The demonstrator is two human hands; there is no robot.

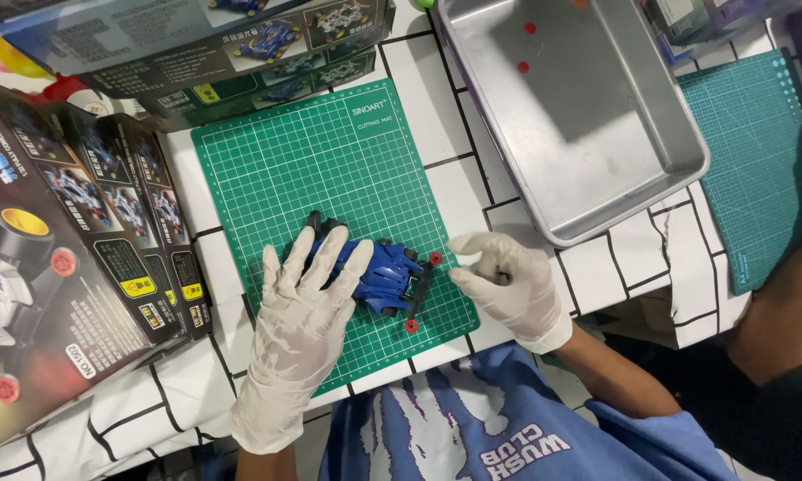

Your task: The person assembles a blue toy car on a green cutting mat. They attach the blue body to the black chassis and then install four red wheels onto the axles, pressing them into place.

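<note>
the gloved left hand (298,307) lies flat with fingers spread on a blue toy car (385,278), which sits at the near part of the green cutting mat (329,160). just right of the car, the gloved right hand (508,283) has its fingers curled together; if it pinches something, i cannot tell. far right stands a metal tray (632,169), and boxes (71,240) lie at the left.
</note>
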